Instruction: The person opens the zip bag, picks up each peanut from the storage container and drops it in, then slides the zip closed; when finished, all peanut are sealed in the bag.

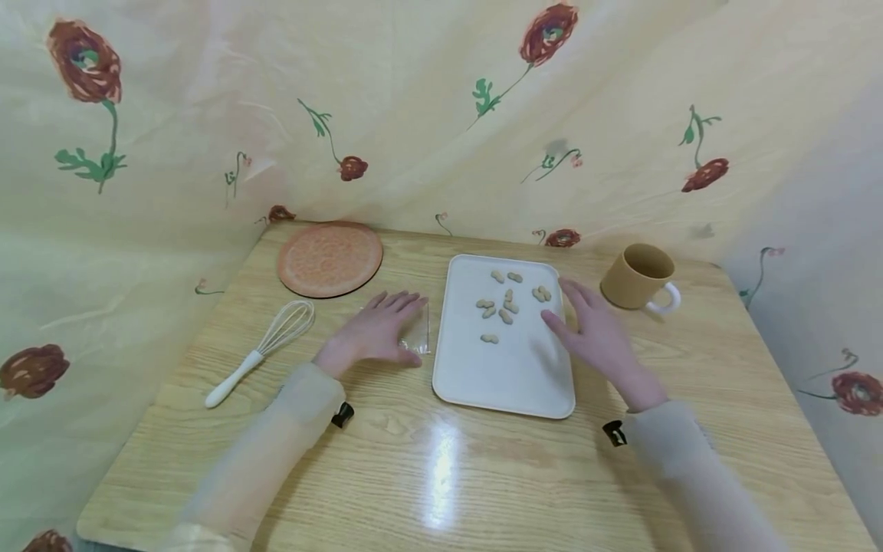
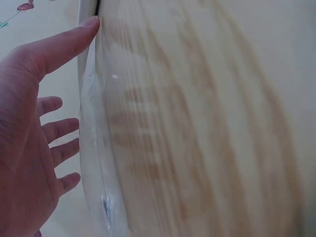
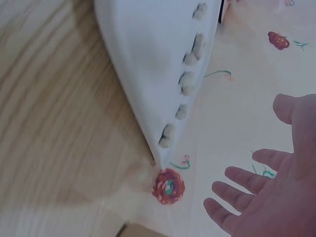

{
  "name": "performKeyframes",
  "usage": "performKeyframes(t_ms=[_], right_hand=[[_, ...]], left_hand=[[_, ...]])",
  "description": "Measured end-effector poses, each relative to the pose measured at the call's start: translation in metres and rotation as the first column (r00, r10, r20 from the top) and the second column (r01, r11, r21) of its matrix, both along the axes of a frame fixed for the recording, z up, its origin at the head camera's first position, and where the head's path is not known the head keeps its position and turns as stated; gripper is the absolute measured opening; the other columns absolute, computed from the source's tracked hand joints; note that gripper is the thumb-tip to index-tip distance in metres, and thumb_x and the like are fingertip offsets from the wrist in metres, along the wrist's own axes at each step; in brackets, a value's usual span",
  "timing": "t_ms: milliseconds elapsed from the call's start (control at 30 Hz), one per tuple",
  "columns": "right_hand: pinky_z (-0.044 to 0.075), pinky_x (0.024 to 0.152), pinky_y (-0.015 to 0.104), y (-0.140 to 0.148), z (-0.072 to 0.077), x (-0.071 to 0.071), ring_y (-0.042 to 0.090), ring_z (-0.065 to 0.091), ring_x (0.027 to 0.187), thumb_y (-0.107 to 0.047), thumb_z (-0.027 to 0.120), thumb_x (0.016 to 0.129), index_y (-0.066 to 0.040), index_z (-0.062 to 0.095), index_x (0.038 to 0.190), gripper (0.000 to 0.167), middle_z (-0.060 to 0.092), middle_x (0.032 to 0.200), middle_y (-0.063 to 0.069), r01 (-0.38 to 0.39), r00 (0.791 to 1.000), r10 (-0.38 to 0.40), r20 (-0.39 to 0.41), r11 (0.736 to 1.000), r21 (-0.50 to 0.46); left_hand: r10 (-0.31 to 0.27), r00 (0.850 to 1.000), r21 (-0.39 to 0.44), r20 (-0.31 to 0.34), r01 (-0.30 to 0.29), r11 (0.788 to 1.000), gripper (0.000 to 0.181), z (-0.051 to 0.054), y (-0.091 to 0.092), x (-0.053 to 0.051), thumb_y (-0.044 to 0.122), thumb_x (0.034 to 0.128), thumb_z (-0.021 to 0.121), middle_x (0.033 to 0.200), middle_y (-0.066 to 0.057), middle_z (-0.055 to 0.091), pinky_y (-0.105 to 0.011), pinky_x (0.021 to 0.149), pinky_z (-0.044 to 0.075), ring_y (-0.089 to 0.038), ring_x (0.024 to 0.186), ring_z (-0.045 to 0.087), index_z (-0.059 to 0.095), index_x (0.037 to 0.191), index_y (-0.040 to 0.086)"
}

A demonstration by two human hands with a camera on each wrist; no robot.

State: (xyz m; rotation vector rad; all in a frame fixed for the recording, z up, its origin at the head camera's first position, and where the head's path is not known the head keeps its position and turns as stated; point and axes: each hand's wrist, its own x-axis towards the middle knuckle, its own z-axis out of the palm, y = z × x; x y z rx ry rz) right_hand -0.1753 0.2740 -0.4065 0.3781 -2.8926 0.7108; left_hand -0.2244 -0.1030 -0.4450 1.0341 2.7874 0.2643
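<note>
In the head view a white tray [image 1: 503,376] lies on the table with several peanuts [image 1: 509,305] scattered over its upper half. The left hand [image 1: 375,330] is spread over a clear plastic bag [image 1: 416,331] left of the tray; whether it touches the bag I cannot tell. The left wrist view shows that palm [image 2: 24,133] and the bag [image 2: 98,163] beside its fingertips. My right hand [image 1: 596,333] hovers at the tray's right edge, fingers spread, holding nothing. In the right wrist view this hand [image 3: 276,182] is apart from the tray [image 3: 143,64] and its peanuts [image 3: 187,83].
A white whisk [image 1: 251,359] lies at the left of the wooden table [image 1: 386,475], below a round orange mat [image 1: 329,259]. At the back right stands a tan mug [image 1: 631,280] with a white handle. Flowered cloth [image 1: 414,115] hangs behind the table.
</note>
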Motion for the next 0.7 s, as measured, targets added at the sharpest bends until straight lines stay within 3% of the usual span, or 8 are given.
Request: performKeyframes(t_ms=[233,467,700], right_hand=[[0.033,0.105,0.064,-0.021,-0.01,-0.003,0.05,0.041,0.131,-0.046,0.057,0.099,0.0,0.042,0.149,0.069,0.046,0.143,0.03,-0.004,0.999,0.006,0.034,0.999,-0.049],[0.029,0.109,0.062,-0.035,-0.019,-0.001,0.048,0.036,0.137,-0.047,0.057,0.099,0.0,0.043,0.148,0.069,0.044,0.146,0.029,-0.023,0.995,0.031,0.092,0.997,-0.08],[0.034,0.107,0.058,-0.045,-0.027,0.0,0.043,0.045,0.132,-0.048,0.057,0.099,0.0,0.047,0.145,0.067,0.05,0.142,0.024,-0.039,0.993,0.049,0.104,0.994,-0.099]], left_hand=[[0.011,1.0,0.005,0.021,-0.011,1.0,0.107,0.0,0.01,0.0,0.065,0.0786,0.072,0.16,-0.011,0.028,-0.053,0.118,0.015,-0.033,0.147,0.024,0.025,0.158,0.012],[0.028,0.999,0.0,0.045,-0.028,1.0,0.103,-0.001,0.014,-0.003,0.063,0.0794,0.072,0.159,-0.01,0.031,-0.051,0.118,0.016,-0.033,0.145,0.028,0.028,0.158,0.013],[0.042,0.996,0.0,0.076,-0.043,0.999,0.1,0.0,0.016,-0.004,0.061,0.0793,0.074,0.158,-0.011,0.034,-0.052,0.117,0.019,-0.034,0.144,0.029,0.032,0.156,0.013]])
